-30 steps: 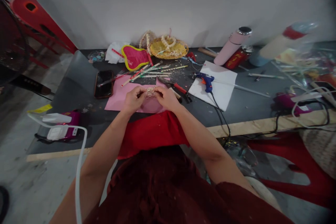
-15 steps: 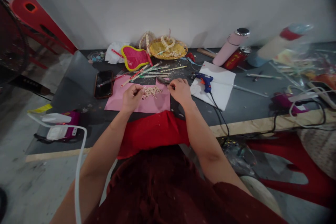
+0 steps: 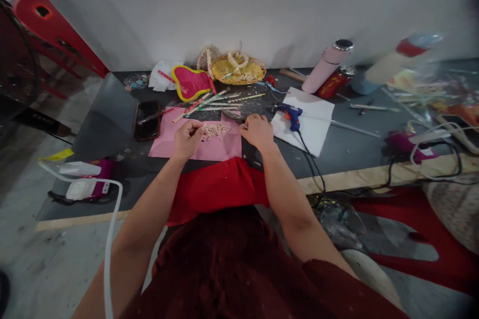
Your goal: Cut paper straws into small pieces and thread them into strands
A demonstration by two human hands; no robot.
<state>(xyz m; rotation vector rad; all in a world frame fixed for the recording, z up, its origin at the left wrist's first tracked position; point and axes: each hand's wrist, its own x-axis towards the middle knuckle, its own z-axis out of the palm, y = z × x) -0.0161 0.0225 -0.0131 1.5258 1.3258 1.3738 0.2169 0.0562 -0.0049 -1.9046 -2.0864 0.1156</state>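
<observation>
A pile of small pale pieces [image 3: 217, 131] lies on a pink sheet [image 3: 164, 144]. At the pile's left side my left hand [image 3: 187, 138] has thumb and fingers pinched together; what they hold is too small to make out. My right hand [image 3: 258, 132] is at the sheet's right edge, its fingers curled round the handle end of a grey metal tool [image 3: 231, 114], perhaps pliers. Beyond the sheet lie several patterned sticks [image 3: 217, 102]. A yellow basket [image 3: 220, 78] holding a ring of pale pieces [image 3: 238, 61] stands against the wall.
A blue glue gun [image 3: 292, 113] rests on white paper [image 3: 318, 134]. Behind it stand a pink flask [image 3: 325, 67] and a red can [image 3: 337, 82]. A phone [image 3: 147, 119] lies left of the sheet. Purple power blocks with cables [image 3: 101, 179] sit at both sides.
My right hand has closed on the grey tool's handle end and its fingers lie flatter. My left hand has stayed almost still beside the pile. The view has shifted slightly.
</observation>
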